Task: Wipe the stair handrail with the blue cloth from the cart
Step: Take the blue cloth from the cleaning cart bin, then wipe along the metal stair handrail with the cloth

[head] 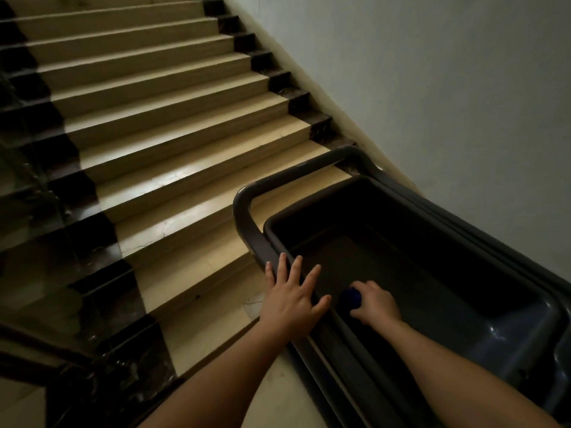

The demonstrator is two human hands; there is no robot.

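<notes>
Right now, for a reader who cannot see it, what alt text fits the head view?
The right hand grips a blue cloth inside the dark cart tub, while the open left hand rests on its rim. Stairs rise ahead.

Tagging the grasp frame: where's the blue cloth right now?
Head view, lower right of centre: the blue cloth is inside the cart tray by its left rim, gripped by the right hand, with the left hand spread beside it.
</notes>
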